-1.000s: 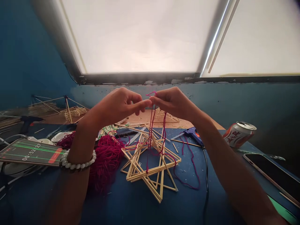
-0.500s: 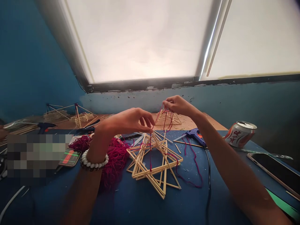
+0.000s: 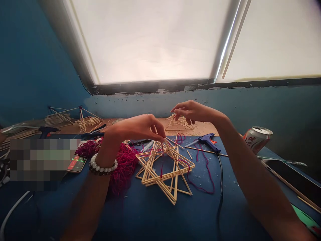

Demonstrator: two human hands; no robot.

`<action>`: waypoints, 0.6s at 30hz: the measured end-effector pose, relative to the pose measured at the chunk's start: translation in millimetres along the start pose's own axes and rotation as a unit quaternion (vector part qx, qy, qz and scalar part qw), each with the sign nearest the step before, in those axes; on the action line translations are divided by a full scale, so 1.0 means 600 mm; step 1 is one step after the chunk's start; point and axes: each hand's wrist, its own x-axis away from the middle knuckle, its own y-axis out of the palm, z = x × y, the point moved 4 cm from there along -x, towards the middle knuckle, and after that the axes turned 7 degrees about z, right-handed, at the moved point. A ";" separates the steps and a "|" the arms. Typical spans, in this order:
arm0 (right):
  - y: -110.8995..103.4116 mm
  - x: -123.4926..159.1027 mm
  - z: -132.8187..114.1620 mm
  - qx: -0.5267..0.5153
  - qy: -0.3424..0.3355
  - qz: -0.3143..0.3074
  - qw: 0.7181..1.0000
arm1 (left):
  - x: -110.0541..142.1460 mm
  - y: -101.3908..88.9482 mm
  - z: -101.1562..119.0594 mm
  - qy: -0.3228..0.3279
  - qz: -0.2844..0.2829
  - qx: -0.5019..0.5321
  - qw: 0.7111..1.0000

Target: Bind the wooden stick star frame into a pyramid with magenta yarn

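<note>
A star-shaped frame of thin wooden sticks rests on the blue table mat in front of me. My left hand, wearing beads at the wrist, pinches the peak where several sticks meet; magenta yarn runs under its fingertips, and the exact grip on it is partly hidden. Beyond the frame, my right hand hovers with its fingers apart and nothing in them. A yarn loop lies below it, and a loose strand trails right. The big magenta yarn bundle sits beside my left wrist.
A blue glue gun with a black cable lies right of the frame. Farther right are a drink can and a phone. Stick pyramids stand at the back left, another pyramid behind my right hand.
My right hand has let go of the magenta yarn and its fingers have spread. The yarn loop has dropped behind the stick frame. My left hand keeps its pinch at the peak.
</note>
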 end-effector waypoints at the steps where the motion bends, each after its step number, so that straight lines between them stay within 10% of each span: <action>1: 0.004 0.007 -0.012 -0.013 -0.021 -0.040 0.999 | 0.000 0.000 0.000 0.001 -0.005 0.000 1.000; 5: 0.012 0.040 -0.052 -0.002 -0.073 -0.135 0.988 | 0.000 0.002 -0.005 0.009 -0.023 0.001 1.000; 13: 0.027 0.142 -0.169 0.153 -0.183 -0.007 0.971 | -0.003 0.009 -0.009 -0.005 -0.032 -0.002 0.999; 18: 0.106 0.193 -0.135 0.206 -0.100 -0.047 0.972 | -0.014 0.019 -0.018 0.008 -0.045 -0.014 0.999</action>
